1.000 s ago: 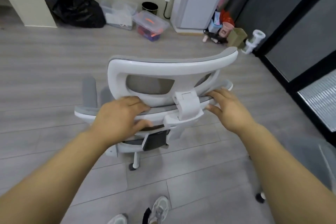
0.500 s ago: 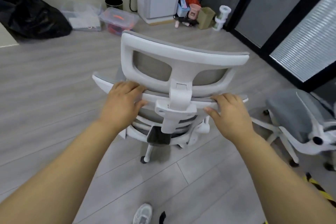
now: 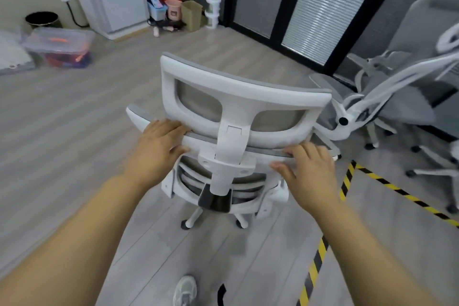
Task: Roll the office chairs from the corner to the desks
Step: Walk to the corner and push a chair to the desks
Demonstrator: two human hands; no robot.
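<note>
Swinging further right than half a second ago, bringing the spare chairs (image 3: 397, 107) well into the right edge of the floor (image 3: 62, 144) and sending the box (image 3: 58, 47) out to its far-left edge. Rolling the chair (image 3: 244, 99) across mid-floor, standing upright on its casters, back facing the camera, just left of the striped tape (image 3: 347, 176). Gripping the backrest's top rail on either side of the headrest post. Curling the left hand (image 3: 159, 141) over the rail, fingers lying close together on top, thumb pressing against the rail's near face. Hooking the right hand (image 3: 308, 169) over the rail likewise, fingers slightly spread, thumb pointing inward below. Stepping with one shoe (image 3: 185, 290) at the near edge.
</note>
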